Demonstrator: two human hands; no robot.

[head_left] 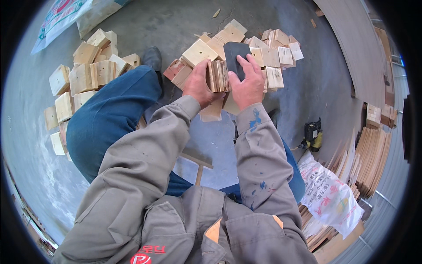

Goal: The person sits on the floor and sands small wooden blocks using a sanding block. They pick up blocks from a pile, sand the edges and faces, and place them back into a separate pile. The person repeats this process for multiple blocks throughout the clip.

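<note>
My left hand [199,86] is closed on the side of a plywood block [217,75] whose layered edges face up, its thumb and fingers wrapped round it. My right hand [249,83] grips a dark, flat, rectangular piece [234,56] with blunt corners, fingers over its face and thumb beside the plywood block. What the dark piece is made of I cannot tell. Under and around both hands lies a heap of pale wooden blocks [200,53], several with a small hole in the face.
More wooden blocks [81,78] are piled by my left leg. A black and yellow power tool [312,135] rests on the floor at the right. Beyond it are stacked thin boards [370,155] and a white printed sack [329,193]. Another sack [61,20] lies at the far left.
</note>
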